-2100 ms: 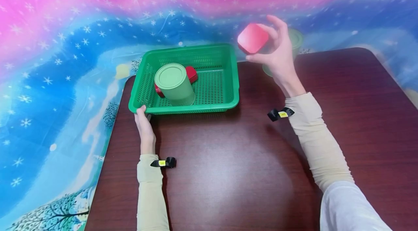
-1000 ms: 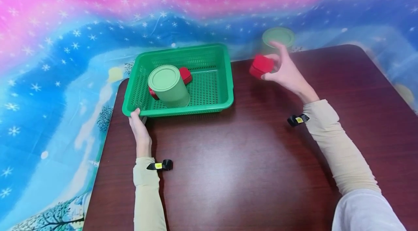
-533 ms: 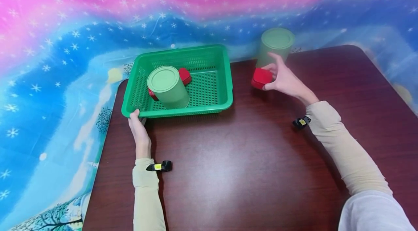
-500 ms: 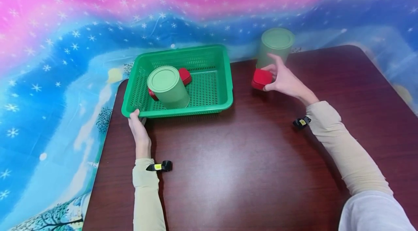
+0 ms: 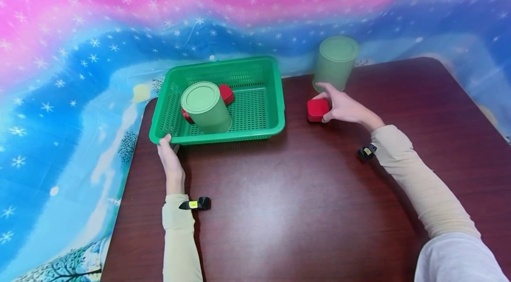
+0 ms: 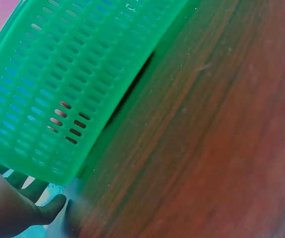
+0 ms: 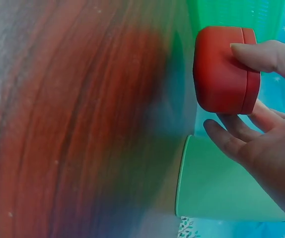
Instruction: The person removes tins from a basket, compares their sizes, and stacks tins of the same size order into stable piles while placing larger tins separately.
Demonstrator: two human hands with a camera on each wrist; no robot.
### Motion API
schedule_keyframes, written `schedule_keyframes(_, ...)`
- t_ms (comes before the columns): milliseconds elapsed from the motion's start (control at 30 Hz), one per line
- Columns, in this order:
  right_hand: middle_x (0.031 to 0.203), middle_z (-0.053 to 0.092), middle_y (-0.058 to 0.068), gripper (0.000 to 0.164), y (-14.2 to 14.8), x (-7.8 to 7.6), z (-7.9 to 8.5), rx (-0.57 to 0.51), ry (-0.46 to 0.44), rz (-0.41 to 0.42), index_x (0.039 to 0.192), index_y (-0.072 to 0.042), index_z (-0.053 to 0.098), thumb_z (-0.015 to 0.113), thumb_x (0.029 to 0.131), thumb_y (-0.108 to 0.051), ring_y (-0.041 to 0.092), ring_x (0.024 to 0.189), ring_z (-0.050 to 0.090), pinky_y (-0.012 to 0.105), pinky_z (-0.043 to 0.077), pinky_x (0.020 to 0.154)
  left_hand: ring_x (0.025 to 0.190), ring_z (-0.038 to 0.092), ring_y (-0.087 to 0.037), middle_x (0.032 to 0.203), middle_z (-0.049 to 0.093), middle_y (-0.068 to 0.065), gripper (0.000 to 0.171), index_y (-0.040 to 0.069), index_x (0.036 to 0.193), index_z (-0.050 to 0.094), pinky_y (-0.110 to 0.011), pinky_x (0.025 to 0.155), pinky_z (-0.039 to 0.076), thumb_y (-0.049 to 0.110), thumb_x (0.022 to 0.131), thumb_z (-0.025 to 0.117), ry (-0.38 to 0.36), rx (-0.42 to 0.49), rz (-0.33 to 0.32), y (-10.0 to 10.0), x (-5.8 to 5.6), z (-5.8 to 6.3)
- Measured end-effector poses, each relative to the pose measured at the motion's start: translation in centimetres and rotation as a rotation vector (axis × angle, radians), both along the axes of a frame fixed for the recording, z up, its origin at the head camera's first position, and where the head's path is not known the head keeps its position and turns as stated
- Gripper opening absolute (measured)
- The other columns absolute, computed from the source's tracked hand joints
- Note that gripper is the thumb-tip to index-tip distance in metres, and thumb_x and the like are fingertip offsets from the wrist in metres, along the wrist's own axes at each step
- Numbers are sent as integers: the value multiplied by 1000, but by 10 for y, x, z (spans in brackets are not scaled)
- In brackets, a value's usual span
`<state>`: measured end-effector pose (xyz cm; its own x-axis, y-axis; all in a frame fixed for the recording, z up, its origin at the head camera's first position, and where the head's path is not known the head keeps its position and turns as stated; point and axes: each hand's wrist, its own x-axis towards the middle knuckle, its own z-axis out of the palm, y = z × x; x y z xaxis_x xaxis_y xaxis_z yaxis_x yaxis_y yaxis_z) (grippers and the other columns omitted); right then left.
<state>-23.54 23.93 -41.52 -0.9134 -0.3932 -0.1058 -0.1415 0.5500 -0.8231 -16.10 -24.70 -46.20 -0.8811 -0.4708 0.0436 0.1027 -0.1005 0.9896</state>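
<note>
In the head view my right hand (image 5: 339, 107) holds a small red lidded box (image 5: 318, 110) between thumb and fingers, low over the table right of the green basket (image 5: 275, 127). The right wrist view shows the thumb on the side of the red box (image 7: 219, 69) and fingers on its opposite side. Behind the hand stands a pale green can (image 5: 335, 67). My left hand (image 5: 171, 162) grips the near left corner of the basket, thumb at the rim. Inside the basket are another green can (image 5: 211, 111) and red items (image 5: 226, 94), partly hidden by that can.
The dark wooden table (image 5: 263, 206) spreads out in front of the basket and to the right. A patterned pink and blue cloth (image 5: 247, 7) hangs along the back and left edges.
My right hand has brought the red box down from high near the cloth to low over the table, exposing the can behind. The left hand stays at the basket's corner.
</note>
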Motion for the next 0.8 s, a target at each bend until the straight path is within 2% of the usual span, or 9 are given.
schedule_keyframes(167,141,59,24,103,1,0,-2,27,15,-1,161,-1,21,73,74,13,36,120,61,50,42,103,132,44,-30,142,47,-15,51,4,143,45,-39,114,32,31,100,40,-2,-3,2,0,0,-1)
schedule_keyframes(300,141,57,27,105,1,-1,-6,42,21,6,161,0,20,75,73,13,40,121,59,56,40,106,133,45,-30,143,47,-14,52,4,145,44,-39,114,33,31,100,39,-4,0,0,0,-1,0)
schedule_keyframes(800,140,61,18,102,3,1,-12,46,34,8,160,-2,23,73,73,13,32,116,63,47,43,100,133,45,-31,144,47,-15,52,4,145,44,-39,114,33,31,100,39,5,-10,-5,-1,0,-1)
